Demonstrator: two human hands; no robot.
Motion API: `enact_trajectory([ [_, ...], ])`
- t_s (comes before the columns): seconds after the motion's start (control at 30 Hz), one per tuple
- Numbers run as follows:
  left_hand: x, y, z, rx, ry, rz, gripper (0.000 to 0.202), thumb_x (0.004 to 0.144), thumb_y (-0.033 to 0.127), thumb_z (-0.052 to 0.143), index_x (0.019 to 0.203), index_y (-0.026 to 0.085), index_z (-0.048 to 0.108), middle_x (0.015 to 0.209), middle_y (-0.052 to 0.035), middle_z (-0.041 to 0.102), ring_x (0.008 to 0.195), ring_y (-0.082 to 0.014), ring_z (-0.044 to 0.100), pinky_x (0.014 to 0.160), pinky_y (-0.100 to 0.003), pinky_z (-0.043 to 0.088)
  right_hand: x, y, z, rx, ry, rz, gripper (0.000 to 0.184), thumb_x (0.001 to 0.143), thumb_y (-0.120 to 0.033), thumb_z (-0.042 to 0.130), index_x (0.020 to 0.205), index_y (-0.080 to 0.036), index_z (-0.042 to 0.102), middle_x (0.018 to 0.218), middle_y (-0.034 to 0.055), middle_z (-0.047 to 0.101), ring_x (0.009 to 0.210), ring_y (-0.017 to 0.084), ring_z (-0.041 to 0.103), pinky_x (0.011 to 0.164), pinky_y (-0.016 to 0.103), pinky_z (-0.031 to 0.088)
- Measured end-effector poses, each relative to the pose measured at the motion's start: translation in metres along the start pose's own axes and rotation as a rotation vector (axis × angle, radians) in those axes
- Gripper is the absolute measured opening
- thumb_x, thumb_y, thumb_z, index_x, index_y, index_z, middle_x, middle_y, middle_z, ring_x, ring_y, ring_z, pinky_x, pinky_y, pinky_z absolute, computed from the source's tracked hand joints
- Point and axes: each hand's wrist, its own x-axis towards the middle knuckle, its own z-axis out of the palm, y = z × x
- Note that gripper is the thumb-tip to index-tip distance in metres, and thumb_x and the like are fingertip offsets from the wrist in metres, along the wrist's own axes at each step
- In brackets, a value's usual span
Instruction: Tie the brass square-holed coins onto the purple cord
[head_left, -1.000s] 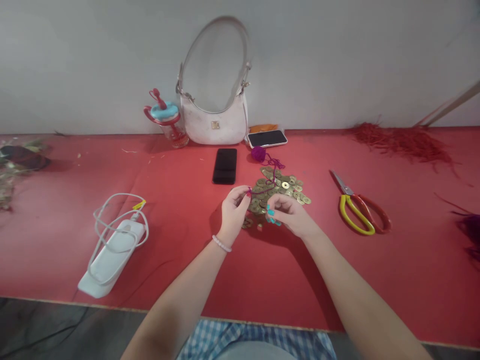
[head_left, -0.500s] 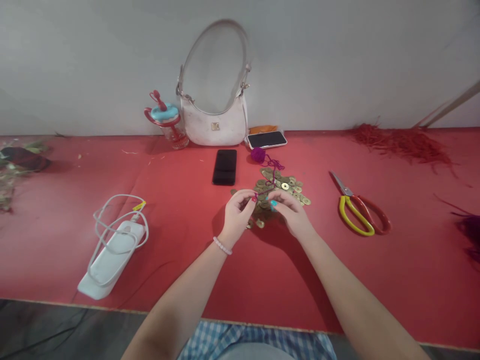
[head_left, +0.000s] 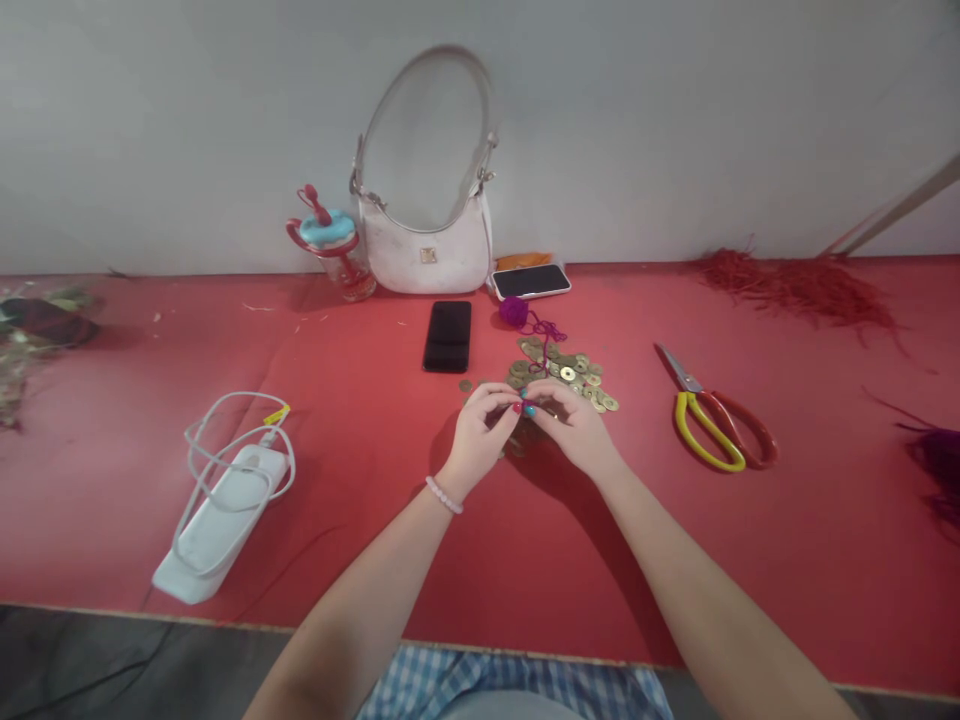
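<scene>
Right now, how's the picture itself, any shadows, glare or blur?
Head view: light looks soft and hazy, with a pale sheen on the left of the table; head view: a dark shadow falls below the right hand, and one coin shines brighter than those around it; head view: fine detail at the fingertips is too small to read.

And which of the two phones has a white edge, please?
The white-edged phone is the one farther back, just right of the handbag; the other, the black phone, lies nearer the left hand and shows no white.
</scene>
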Motion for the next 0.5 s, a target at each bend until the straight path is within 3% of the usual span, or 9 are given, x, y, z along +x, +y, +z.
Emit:
enact_trajectory([
  [0.17, -0.001, -0.001, 0.000, -0.003, 0.006, -0.019, 0.013, 0.079, 0.021, 0.053, 0.080, 0.014, 0.064, 0.093, -0.0088, 0.060, 0.089, -0.0157, 0.057, 0.082, -0.030, 0.046, -0.002, 0.000, 0.000, 0.096, 0.042, 0.147, 0.012, 0.074, -0.029, 0.060, 0.083, -0.022, 0.060, 0.081, 0.0023, 0.063, 0.071, 0.016, 0.059, 0.068, 0.031, 0.049],
  [0.37, -0.002, -0.002, 0.001, 0.009, -0.024, -0.147, 0.018, 0.079, 0.026, 0.052, 0.087, 0.015, 0.065, 0.084, -0.0074, 0.066, 0.075, -0.0157, 0.061, 0.071, -0.029, 0.049, 0.001, -0.009, -0.002, 0.047, 0.058, 0.104, 0.011, 0.073, -0.028, 0.059, 0.077, -0.022, 0.066, 0.082, 0.0030, 0.066, 0.077, 0.018, 0.061, 0.073, 0.033, 0.049],
  [0.5, -0.002, -0.001, 0.002, 0.038, -0.055, -0.132, 0.018, 0.079, 0.025, 0.053, 0.086, 0.015, 0.065, 0.085, -0.0076, 0.068, 0.076, -0.0161, 0.062, 0.072, -0.029, 0.049, 0.001, -0.008, -0.003, 0.059, 0.069, 0.122, 0.012, 0.072, -0.027, 0.059, 0.080, -0.022, 0.067, 0.081, 0.0024, 0.067, 0.075, 0.017, 0.061, 0.071, 0.031, 0.049],
])
